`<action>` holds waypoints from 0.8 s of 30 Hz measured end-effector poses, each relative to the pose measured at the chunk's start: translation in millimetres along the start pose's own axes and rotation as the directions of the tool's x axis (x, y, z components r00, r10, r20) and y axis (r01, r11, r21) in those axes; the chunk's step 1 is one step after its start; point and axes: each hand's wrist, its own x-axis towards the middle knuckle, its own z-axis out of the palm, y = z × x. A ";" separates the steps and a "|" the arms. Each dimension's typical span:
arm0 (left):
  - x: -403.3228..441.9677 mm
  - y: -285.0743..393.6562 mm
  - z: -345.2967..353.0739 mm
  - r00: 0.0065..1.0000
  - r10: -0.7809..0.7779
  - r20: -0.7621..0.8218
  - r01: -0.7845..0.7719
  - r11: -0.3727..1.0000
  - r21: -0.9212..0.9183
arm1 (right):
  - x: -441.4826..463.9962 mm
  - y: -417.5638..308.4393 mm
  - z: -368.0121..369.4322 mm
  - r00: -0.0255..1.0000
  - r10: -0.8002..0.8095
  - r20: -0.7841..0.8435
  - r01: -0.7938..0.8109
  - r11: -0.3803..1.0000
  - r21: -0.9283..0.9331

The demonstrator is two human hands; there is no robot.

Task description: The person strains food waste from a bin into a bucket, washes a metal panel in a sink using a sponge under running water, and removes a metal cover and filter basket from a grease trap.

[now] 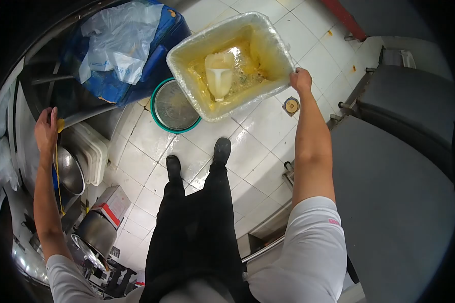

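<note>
My right hand [301, 81] grips the right rim of a bin [184, 81] lined with clear plastic. Yellow residue coats the inside of the bin, and a plastic jug [220, 81] with pale contents lies in it. Off to the left, my left hand [46, 132] is up by the metal shelf edge [88, 115], fingers curled; what they hold, if anything, is hidden. A small yellow piece [60, 125] with a yellow cord hanging from it is right beside those fingers. Below it are a steel bowl [71, 171] and several stacked white trays [96, 154].
Beside the bin stand a blue plastic container [169, 30] with a crumpled plastic bag [119, 38] on it and a green-rimmed round sieve [174, 108]. A steel pot [96, 232] and a box [112, 202] sit lower left. Grey cabinets [394, 192] line the right; the tiled floor [268, 136] looks wet.
</note>
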 end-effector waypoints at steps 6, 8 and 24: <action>-4.0 7.3 -6.0 1.000 -0.019 -0.017 0.020 0.999 0.034 | -34.1 30.5 21.6 0.989 0.138 0.052 -0.145 0.974 0.174; -5.7 6.0 -6.0 1.000 0.017 -0.023 -0.016 0.999 0.030 | -61.4 44.1 24.4 0.978 0.194 0.077 -0.206 0.957 0.205; -9.4 -10.4 -1.9 0.987 0.154 -0.042 -0.151 0.987 0.058 | -370.7 64.0 148.7 0.736 0.616 0.282 -0.467 0.160 0.870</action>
